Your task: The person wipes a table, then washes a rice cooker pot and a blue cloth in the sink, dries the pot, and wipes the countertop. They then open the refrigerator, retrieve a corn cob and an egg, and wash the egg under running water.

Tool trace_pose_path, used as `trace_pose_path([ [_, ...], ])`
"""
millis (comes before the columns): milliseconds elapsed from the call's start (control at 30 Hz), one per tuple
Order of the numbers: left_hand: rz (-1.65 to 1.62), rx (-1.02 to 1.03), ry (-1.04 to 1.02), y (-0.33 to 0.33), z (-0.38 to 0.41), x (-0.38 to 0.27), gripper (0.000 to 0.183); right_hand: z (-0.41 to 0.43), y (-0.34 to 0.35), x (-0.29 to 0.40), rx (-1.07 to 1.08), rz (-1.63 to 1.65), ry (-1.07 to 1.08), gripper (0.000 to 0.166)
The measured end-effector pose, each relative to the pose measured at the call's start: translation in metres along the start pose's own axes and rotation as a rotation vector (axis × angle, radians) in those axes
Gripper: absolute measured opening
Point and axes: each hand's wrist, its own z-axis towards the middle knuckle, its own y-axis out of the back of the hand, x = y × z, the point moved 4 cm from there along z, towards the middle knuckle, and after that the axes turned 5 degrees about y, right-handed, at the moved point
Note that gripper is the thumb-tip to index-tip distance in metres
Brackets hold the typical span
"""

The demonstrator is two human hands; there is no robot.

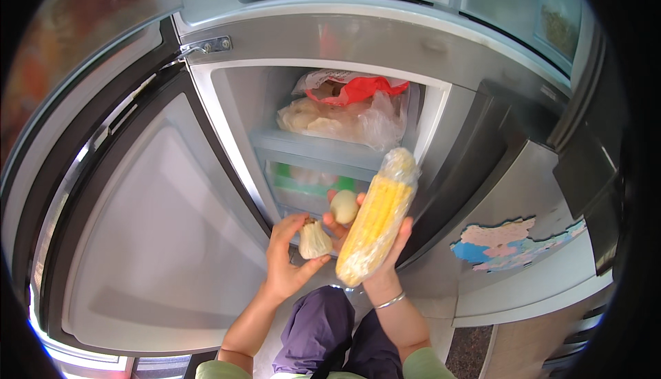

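Note:
My left hand (285,260) holds a pale, pleated steamed bun or dumpling (314,240) between thumb and fingers; its exact kind is hard to tell. In my right hand (388,255) lies an ear of yellow corn (376,224) in clear plastic wrap, tilted with its top to the right. The same hand's fingers also keep a pale greenish egg (344,206) beside the corn. Both hands are in front of an open freezer compartment. Inside, bagged pale food (330,115) and a red and white plastic bag (356,90) sit in the upper drawer.
The lower freezer door (160,224) stands open at the left. Below the upper drawer is a clear-fronted drawer (315,201) with green packaging. Shelves of the upper fridge (330,7) show above. A map-shaped magnet or puzzle (496,245) is on the grey door at the right.

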Motion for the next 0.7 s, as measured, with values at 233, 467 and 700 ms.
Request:
trace_pose_path([
  [233,0.325,0.132,-0.184,0.001,-0.03,-0.008,0.059,-0.033,0.032,-0.027,-0.219,0.061,0.096,0.07],
  [467,0.247,0.255,-0.072,0.0,-0.078,0.005,0.063,-0.086,0.069,-0.056,-0.438,0.225,0.067,0.065],
  [700,0.115,0.403,-0.032,0.0,-0.103,0.011,0.079,-0.118,0.079,-0.071,-0.473,0.311,0.03,0.066],
])
